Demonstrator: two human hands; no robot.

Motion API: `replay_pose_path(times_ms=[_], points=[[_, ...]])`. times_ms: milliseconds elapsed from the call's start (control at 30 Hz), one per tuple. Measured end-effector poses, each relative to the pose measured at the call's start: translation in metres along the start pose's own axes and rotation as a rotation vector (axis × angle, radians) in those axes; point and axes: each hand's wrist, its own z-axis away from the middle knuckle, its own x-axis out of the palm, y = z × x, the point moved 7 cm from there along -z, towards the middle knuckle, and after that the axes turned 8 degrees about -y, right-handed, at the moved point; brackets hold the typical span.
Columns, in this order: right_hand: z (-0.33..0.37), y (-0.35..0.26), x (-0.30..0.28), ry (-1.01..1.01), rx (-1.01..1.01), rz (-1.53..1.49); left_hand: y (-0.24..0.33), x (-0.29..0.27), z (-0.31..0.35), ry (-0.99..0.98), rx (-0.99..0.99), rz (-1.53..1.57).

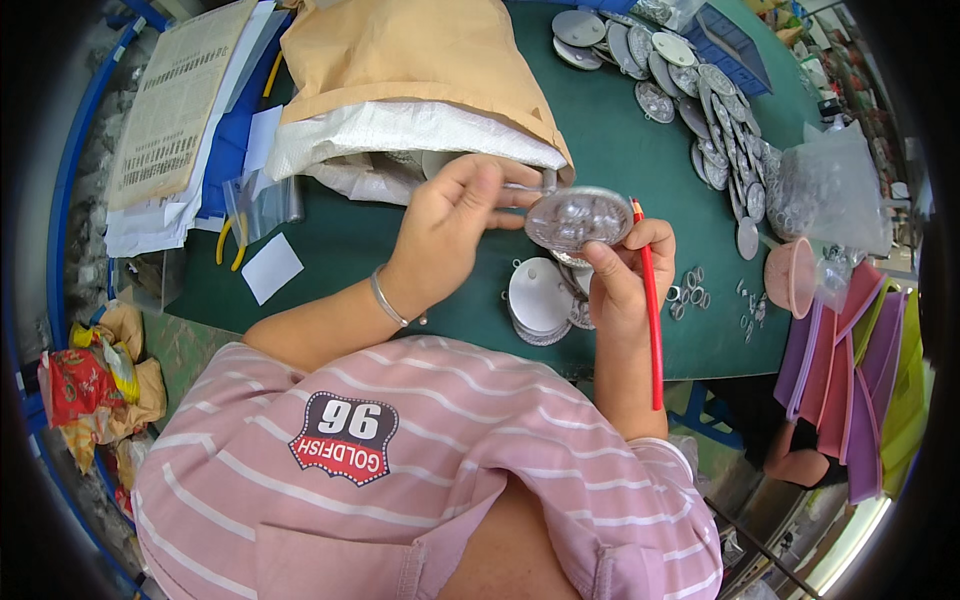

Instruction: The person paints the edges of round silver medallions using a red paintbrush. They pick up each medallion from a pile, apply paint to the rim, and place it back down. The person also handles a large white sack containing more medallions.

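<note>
My right hand (pixel 628 275) grips a round silver medallion (pixel 578 220) with a raised relief between thumb and fingers. A red pencil (pixel 652 320) is tucked in the same hand, its sharpened end upward. My left hand (pixel 450 220) is beside the medallion's left rim, fingers spread and slightly blurred; whether they touch the rim I cannot tell. Below the medallion, a small stack of silver medallions (pixel 538 297) with little hanging loops lies on the green table (pixel 420 300). Just beyond my left hand, a tan sack with a white lining (pixel 420 135) lies with its mouth toward me, metal pieces inside.
A long heap of silver medallions (pixel 715 120) covers the back right, near a blue crate (pixel 722 45). Small metal rings (pixel 690 290), a pink cup (pixel 790 275) and a clear plastic bag (pixel 825 185) lie right. Papers (pixel 180 130) and yellow-handled pliers (pixel 232 242) are left.
</note>
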Motion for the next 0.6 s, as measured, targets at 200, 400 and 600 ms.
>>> replay_pose_path(times_ms=[200, 400, 600], points=[[-0.004, 0.006, -0.003, 0.047, 0.145, -0.171, -0.029, 0.008, 0.007, -0.089, -0.496, 0.459], [-0.002, 0.013, -0.009, 0.069, 0.172, -0.164, -0.025, 0.018, 0.006, -0.149, -0.52, 0.554], [-0.001, 0.009, -0.011, 0.121, 0.202, -0.135, -0.029, 0.014, 0.006, -0.157, -0.554, 0.491]])
